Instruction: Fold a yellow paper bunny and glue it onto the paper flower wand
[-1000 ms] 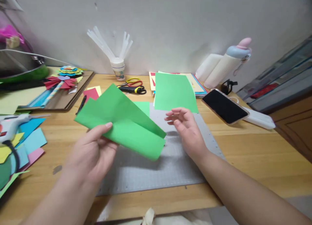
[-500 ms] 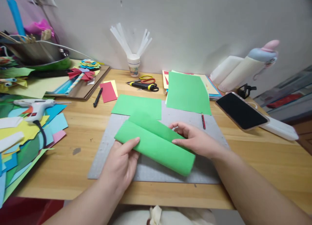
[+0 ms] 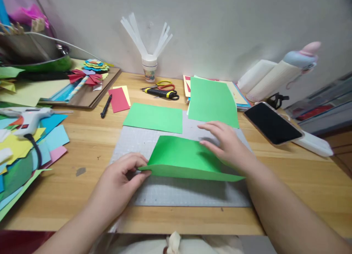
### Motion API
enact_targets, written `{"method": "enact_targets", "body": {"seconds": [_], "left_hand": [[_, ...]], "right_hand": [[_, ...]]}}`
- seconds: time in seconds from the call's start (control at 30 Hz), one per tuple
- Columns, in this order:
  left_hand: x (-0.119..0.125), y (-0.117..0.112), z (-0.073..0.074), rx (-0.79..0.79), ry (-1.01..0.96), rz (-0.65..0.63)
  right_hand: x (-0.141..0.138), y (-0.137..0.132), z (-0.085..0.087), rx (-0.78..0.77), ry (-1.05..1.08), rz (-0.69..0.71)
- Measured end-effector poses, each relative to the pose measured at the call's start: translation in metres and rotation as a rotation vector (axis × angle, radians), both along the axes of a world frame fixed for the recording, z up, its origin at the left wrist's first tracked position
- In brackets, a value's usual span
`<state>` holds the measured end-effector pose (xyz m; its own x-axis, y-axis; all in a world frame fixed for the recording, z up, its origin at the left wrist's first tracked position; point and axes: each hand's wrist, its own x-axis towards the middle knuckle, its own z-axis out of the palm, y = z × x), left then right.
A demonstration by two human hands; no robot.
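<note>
A folded sheet of green paper (image 3: 181, 153) is over the grey cutting mat (image 3: 154, 193), its near flap partly raised along a crease. My left hand (image 3: 125, 177) pinches the sheet's left corner between thumb and fingers. Above the paper's right part hovers my right hand (image 3: 224, 144), fingers apart and holding nothing; whether a fingertip touches the sheet I cannot tell. Another green piece (image 3: 154, 117) lies flat at the mat's back left. A larger green sheet (image 3: 213, 102) rests on a paper stack at the back right.
Pliers and scissors (image 3: 162, 92) lie near a cup of white sticks (image 3: 150, 67). A black pen (image 3: 106, 106) is beside red and yellow cards (image 3: 119, 100). A glue gun (image 3: 30, 118) sits on paper scraps at left. At right are a phone (image 3: 275, 124) and a bottle (image 3: 283, 74).
The green paper has turned level and lowered toward the mat, its flap opening. My right hand has let go of it. My left hand has shifted left to the corner.
</note>
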<state>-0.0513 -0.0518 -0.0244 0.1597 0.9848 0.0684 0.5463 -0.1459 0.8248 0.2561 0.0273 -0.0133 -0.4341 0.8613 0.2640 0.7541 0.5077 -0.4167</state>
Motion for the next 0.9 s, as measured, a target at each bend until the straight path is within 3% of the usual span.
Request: {"method": "enact_targets", "body": {"seconds": [0.07, 0.13, 0.2, 0.33, 0.43, 0.53, 0.7, 0.9], "left_hand": [[-0.004, -0.005, -0.001, 0.102, 0.062, 0.008], [-0.008, -0.012, -0.002, 0.242, 0.149, -0.026], [-0.012, -0.021, -0.003, 0.367, 0.237, -0.087], [-0.015, -0.036, -0.008, 0.442, 0.366, -0.218], [-0.015, -0.039, -0.012, 0.425, 0.404, -0.270], [-0.014, -0.037, -0.011, 0.351, 0.424, -0.273], [-0.012, -0.033, -0.004, 0.346, 0.447, -0.284], [-0.016, -0.019, -0.004, 0.390, 0.441, -0.231]], "right_hand": [[0.007, -0.014, 0.016, 0.021, 0.041, 0.043], [0.016, -0.036, 0.028, -0.044, 0.027, 0.195], [0.022, -0.060, 0.031, -0.068, -0.085, 0.317], [0.023, -0.102, 0.003, -0.001, -0.276, 0.352], [0.021, -0.117, -0.023, 0.064, -0.203, 0.290], [0.021, -0.116, -0.032, 0.058, -0.117, 0.223], [0.019, -0.101, -0.017, -0.076, -0.111, 0.215], [0.017, -0.077, -0.014, -0.059, -0.003, 0.225]]}}
